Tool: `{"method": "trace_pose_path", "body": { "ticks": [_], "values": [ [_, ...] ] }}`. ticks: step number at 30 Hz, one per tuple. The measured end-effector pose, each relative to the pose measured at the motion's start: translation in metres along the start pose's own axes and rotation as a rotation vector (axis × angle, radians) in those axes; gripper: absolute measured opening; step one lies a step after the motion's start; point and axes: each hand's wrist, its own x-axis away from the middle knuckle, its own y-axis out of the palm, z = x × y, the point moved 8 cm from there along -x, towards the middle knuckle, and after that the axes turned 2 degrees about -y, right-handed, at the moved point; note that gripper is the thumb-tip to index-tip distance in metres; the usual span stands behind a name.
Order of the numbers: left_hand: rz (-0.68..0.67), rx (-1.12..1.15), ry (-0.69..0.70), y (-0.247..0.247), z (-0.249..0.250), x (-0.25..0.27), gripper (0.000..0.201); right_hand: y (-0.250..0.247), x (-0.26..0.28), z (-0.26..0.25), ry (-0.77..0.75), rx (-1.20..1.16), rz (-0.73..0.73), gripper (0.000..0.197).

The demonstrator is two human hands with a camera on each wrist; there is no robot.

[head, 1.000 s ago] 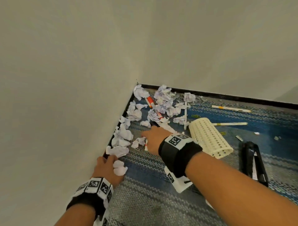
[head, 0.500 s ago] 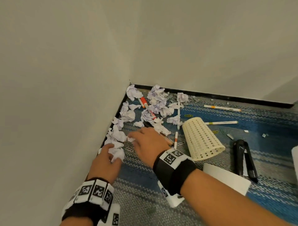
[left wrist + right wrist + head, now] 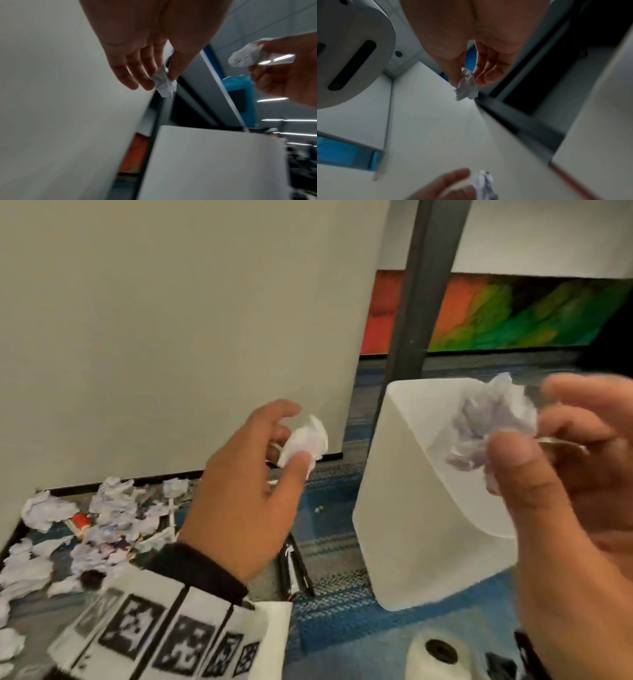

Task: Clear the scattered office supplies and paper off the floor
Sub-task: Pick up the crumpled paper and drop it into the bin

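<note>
Crumpled paper ball (image 3: 493,422) pinched in right hand (image 3: 565,508) over white bin (image 3: 411,508); smaller wad (image 3: 305,441) pinched by left hand (image 3: 246,494) beside it. Bin contents unseen. More scraps (image 3: 102,515) littering carpet.

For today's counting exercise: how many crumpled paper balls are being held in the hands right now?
2. One paper ball is pinched in the left hand; a larger paper ball is in the right hand, near the white bin. None appears hidden.

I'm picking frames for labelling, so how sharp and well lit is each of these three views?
Head view: bright, but the right hand and its crumpled paper are motion-smeared. Left wrist view: dim, the left hand shadowed, the white bin streaked. Right wrist view: dim and blurred, edges bent by the wide lens.
</note>
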Motion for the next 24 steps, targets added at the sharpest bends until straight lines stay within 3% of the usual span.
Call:
{"method": "trace_pose_path", "body": {
  "ticks": [2, 5, 9, 12, 15, 18, 24],
  "values": [
    [-0.048, 0.118, 0.112, 0.03, 0.051, -0.013, 0.036, -0.035, -0.01, 0.003, -0.032, 0.174, 0.053, 0.022],
    [-0.116, 0.111, 0.263, 0.071, 0.098, -0.021, 0.024, -0.057, -0.013, 0.026, 0.016, 0.508, -0.02, 0.016],
    [-0.275, 0.079, 0.275, 0.113, 0.095, -0.018, 0.015, -0.062, -0.004, 0.048, 0.118, 0.632, -0.05, 0.013],
    [-0.204, 0.073, 0.252, 0.095, 0.072, -0.01, 0.016, -0.048, 0.002, 0.033, 0.048, 0.521, -0.035, 0.011],
    [-0.098, 0.063, 0.12, 0.056, 0.022, 0.005, 0.012, 0.0, 0.02, 0.018, -0.016, 0.295, -0.161, 0.015],
    [-0.055, -0.048, -0.042, 0.019, -0.047, 0.033, 0.011, 0.075, 0.055, 0.025, 0.039, 0.128, -0.45, 0.017],
    [-0.058, -0.306, -0.47, -0.052, -0.193, 0.119, 0.009, 0.223, 0.145, 0.064, 0.136, 0.181, -1.039, 0.012]
  ]
}}
